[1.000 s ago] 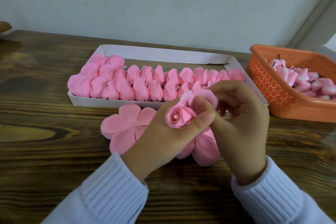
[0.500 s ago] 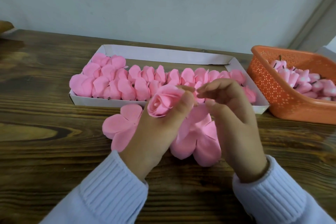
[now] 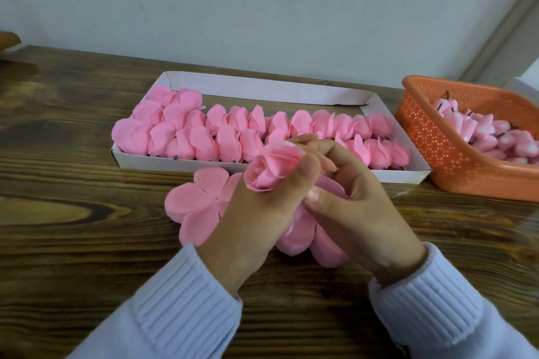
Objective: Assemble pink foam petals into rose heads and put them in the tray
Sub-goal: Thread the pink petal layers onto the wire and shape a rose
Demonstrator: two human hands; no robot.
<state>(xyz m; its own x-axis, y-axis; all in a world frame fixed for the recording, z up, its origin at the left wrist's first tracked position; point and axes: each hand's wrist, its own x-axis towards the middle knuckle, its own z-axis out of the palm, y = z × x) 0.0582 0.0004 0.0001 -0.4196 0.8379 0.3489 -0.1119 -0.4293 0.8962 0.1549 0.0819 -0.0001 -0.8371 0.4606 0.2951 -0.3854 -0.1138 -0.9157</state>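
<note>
Left hand (image 3: 256, 221) fingers grip rose (image 3: 271, 169) above flat petals (image 3: 198, 204) on surface (image 3: 87, 248); right hand (image 3: 358, 213) fingers curl onto rose top, near tray (image 3: 262, 87).

1. Soft, even daylight fills the scene, fairly bright.
2. The wooden table (image 3: 73, 242) shows a mild sheen, with faint shadows beside the tray (image 3: 262, 90).
3. Wide-angle distortion bends the table's far edge.
4. Detail looks slightly soft throughout.

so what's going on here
A person is building pink foam rose heads. The left hand grips a rolled pink foam rose bud, and the right hand pinches an outer petal beside it. A flat pink foam petal cut-out lies on the wooden table; the white cardboard tray behind holds rows of finished roses.
</note>
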